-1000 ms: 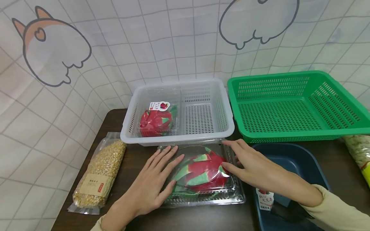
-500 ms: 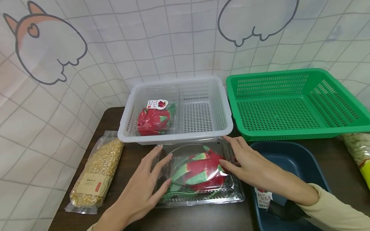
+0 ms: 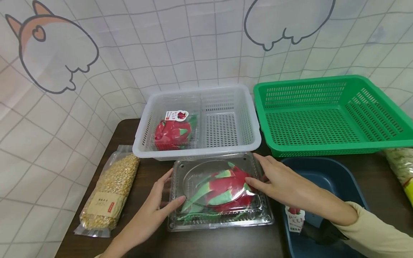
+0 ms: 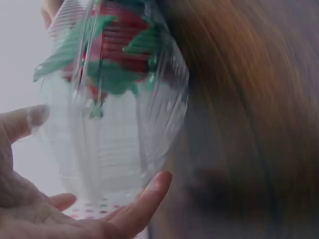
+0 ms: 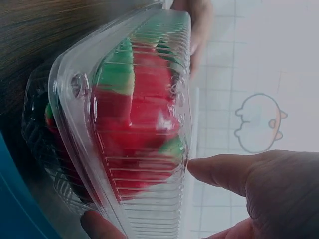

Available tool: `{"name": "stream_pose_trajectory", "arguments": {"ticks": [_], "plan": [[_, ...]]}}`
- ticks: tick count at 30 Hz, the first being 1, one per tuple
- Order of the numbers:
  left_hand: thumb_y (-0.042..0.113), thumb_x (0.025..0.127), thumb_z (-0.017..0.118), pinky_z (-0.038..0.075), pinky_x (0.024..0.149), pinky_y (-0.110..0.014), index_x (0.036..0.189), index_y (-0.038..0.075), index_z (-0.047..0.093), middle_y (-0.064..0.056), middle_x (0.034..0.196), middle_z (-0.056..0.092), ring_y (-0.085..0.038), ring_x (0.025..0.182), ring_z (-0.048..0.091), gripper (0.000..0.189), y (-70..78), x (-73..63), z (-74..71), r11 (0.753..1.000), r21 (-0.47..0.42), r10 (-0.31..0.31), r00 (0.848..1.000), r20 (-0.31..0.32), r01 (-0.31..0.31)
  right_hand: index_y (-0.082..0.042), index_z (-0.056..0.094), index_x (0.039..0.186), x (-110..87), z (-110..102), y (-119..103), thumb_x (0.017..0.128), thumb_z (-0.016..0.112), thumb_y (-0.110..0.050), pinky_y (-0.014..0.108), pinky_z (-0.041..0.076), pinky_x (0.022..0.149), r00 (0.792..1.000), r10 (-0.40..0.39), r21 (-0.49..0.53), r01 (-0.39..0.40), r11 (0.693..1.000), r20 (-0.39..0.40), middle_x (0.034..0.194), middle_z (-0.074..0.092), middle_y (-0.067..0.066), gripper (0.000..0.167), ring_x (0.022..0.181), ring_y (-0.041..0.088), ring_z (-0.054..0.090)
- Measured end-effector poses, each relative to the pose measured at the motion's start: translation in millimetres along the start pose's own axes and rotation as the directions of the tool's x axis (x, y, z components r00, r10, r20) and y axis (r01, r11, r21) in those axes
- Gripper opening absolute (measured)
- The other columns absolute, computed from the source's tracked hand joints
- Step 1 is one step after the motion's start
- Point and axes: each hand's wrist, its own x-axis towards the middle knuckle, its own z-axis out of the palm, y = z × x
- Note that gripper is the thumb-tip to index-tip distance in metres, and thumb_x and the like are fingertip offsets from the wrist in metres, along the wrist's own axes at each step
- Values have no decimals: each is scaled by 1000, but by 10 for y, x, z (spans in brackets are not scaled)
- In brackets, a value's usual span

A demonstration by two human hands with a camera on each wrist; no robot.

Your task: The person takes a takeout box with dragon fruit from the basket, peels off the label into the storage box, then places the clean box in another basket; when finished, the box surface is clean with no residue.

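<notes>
A clear plastic clamshell box [image 3: 176, 218] lies on the dark table with a red and green dragon fruit [image 3: 226, 188] inside, lid down. At its left end, my left hand [image 3: 151, 208] holds it, thumb on the lid and fingers around the side. In the left wrist view, a fingertip [image 4: 158, 181] reaches the box's lower edge. My right hand [image 3: 280, 181] grips the opposite end; its thumb [image 5: 214, 169] presses the lid's top edge, and another finger [image 5: 102, 226] is at the lower rim. Some right fingers are hidden behind the box.
Behind the box stands a white basket [image 3: 221, 147] with another boxed dragon fruit [image 3: 174, 134]. A green basket [image 3: 322, 147] is at the back right, above a blue tray [image 3: 348, 175] with a label [image 3: 294, 219]. A bag of yellow grains [image 3: 109, 195] lies left.
My left hand has moved from lying over the lid's left part down to the box's left end, with the thumb on the lid. My right hand stays at the right end.
</notes>
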Motion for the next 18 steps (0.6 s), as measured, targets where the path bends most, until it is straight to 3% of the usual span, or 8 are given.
{"name": "stream_pose_trajectory", "arguments": {"ticks": [3, 6, 9, 13, 18], "plan": [[44, 102, 65, 52, 95, -55, 168, 33, 13, -18, 160, 30, -39, 135, 45, 85, -12, 54, 4, 988, -131, -74, 997, 34, 78, 6, 38, 154, 4, -12, 6, 100, 72, -36, 51, 61, 83, 1000, -22, 6, 22, 1000, 15, 129, 56, 21, 76, 111, 34, 58], [40, 103, 64, 54, 91, -53, 167, 38, 13, -22, 157, 32, -39, 132, 50, 83, -25, 99, 23, 948, -286, -126, 989, 73, 142, 5, 33, 157, 4, -22, 1, 102, 68, -38, 59, 56, 95, 999, -43, 14, 43, 999, 29, 139, 56, 21, 78, 120, 36, 56], [38, 104, 62, 52, 92, -57, 166, 41, 14, -24, 150, 40, -37, 131, 54, 79, -34, 132, 41, 909, -376, -158, 983, 95, 182, 5, 26, 160, -2, -24, 11, 104, 66, -38, 61, 53, 99, 997, -66, 25, 65, 998, 41, 147, 52, 23, 81, 124, 36, 56], [39, 105, 59, 45, 97, -70, 166, 43, 14, -25, 149, 39, -39, 135, 50, 76, -40, 140, 53, 897, -400, -162, 982, 101, 189, 2, 19, 163, -4, -10, 16, 106, 62, -37, 65, 50, 101, 995, -83, 49, 80, 996, 56, 153, 46, 25, 82, 129, 40, 53], [44, 106, 56, 32, 102, -84, 166, 45, 9, -17, 170, 8, -47, 148, 30, 76, -34, 113, 71, 892, -414, -142, 982, 127, 183, -1, 11, 166, -4, 20, 24, 107, 60, -39, 77, 34, 107, 996, -73, 71, 69, 995, 50, 164, 31, 26, 86, 145, 50, 35]]}}
